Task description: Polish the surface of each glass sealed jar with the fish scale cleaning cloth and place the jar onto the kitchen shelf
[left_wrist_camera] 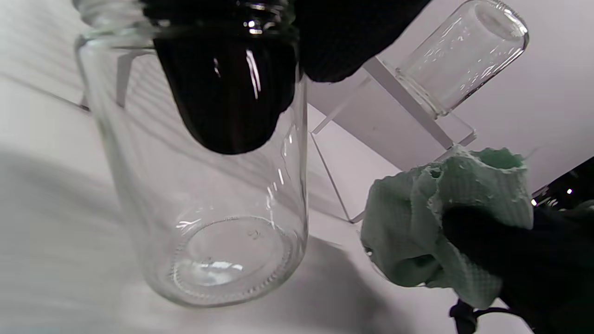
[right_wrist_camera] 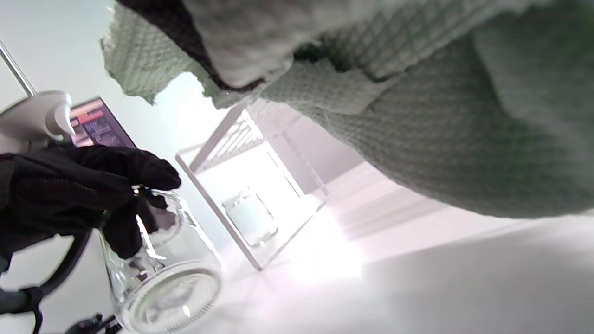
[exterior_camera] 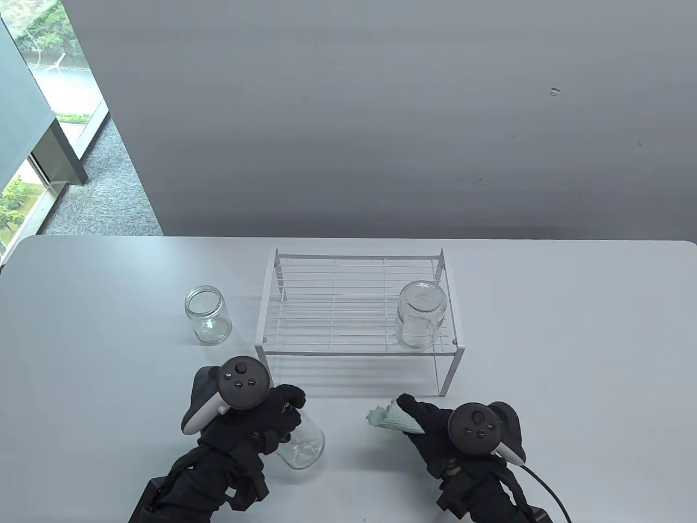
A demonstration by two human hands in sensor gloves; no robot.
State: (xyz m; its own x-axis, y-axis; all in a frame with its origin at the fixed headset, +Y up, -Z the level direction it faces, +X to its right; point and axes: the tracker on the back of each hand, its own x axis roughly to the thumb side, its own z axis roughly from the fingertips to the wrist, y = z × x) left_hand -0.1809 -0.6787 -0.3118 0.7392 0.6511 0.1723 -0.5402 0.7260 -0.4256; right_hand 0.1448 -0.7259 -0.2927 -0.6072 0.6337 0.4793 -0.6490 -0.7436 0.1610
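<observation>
My left hand grips a glass jar near its mouth, fingers curled round the neck, and holds it tilted, base toward the table's near edge, in front of the white wire shelf. My right hand is just to the right of it, apart from the jar, its fingers pinching a bunched pale green cloth that sticks out toward the jar. Both hands come in low from the near edge, a tracker on the back of each. A second jar stands on top of the shelf at its right end, and a third jar stands upright and open on the table left of the shelf. My left wrist view shows one gloved finger through the held jar's clear wall, and the cloth's waffle-like weave folded over my right fingers. My right wrist view shows the held jar's round base, which the table view barely shows.
</observation>
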